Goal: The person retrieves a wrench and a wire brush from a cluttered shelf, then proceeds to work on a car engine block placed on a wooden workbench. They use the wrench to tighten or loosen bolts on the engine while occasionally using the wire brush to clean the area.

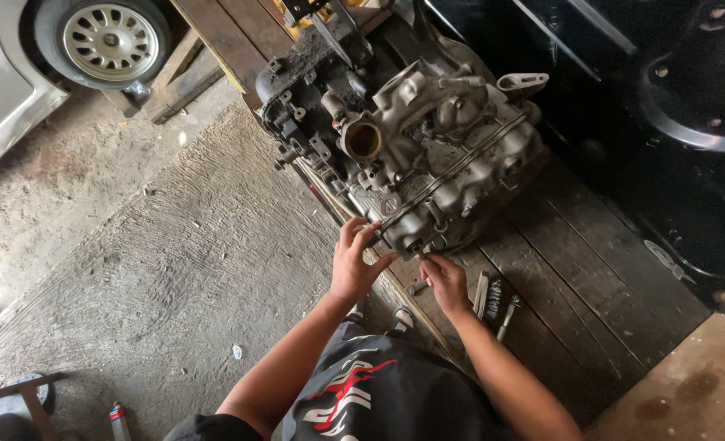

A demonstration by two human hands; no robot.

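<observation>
Grimy grey cast-metal engine block (pixel 411 139) sits on dark wooden planks (pixel 575 278). Left hand (pixel 354 261) lies against its near lower corner, fingers loosely spread, clamping nothing. Right hand (pixel 444 282) pinches fingertips together at a small fitting under that corner; held part not discernible. Best practice, judged: steady block with left, turn squarely.

Car workshop: engine block (pixel 403 139), wheel (pixel 109 39)

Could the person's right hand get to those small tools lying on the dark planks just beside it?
Probably yes. The right hand rests at the engine block's lower edge, and the small tools lie in the open on the wooden planks, with nothing between them.
</observation>
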